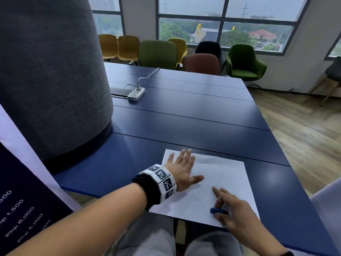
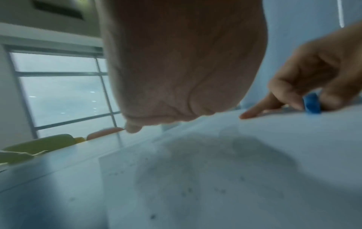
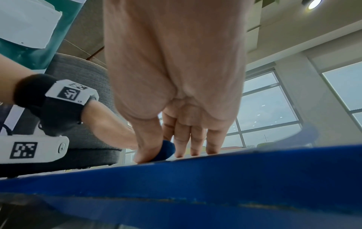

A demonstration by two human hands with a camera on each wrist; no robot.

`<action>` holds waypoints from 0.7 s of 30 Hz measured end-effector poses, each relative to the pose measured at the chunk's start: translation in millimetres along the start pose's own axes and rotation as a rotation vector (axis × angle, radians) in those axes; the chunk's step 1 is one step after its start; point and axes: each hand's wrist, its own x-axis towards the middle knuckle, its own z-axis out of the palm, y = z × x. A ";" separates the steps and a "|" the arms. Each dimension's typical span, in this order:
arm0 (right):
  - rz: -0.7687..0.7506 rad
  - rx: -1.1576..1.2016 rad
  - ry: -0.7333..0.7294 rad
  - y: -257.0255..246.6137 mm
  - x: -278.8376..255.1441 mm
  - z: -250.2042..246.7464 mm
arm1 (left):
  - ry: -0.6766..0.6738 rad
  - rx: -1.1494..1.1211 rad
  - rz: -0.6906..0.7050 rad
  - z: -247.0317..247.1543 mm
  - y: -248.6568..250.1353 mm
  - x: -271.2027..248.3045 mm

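A white sheet of paper [image 1: 224, 170] [image 2: 225, 178] lies on the blue table [image 1: 184, 117] [image 3: 195, 170] near its front edge. My left hand [image 1: 185, 169] [image 2: 182, 69] [image 3: 109, 131] lies flat on the sheet's left part, fingers straight and spread, a tagged band on the wrist. My right hand [image 1: 231, 207] [image 2: 317, 72] [image 3: 176, 77] is over the sheet's lower right corner. Its thumb and fingers pinch a small blue object [image 1: 218, 211] [image 2: 312, 104] [image 3: 166, 150] that touches the paper. One straight finger tip rests on the sheet.
A wide grey fabric-covered column [image 1: 51, 80] stands on the table's left side. A white power strip [image 1: 136, 93] with its cable lies further back. Coloured chairs [image 1: 157, 54] line the far edge under the windows. A printed banner [image 1: 22, 209] is at my left, wooden floor on the right.
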 end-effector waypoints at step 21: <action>0.025 0.016 -0.012 -8.9 -4.9 -3.4 | -0.111 -0.006 0.109 41.8 -5.7 -59.0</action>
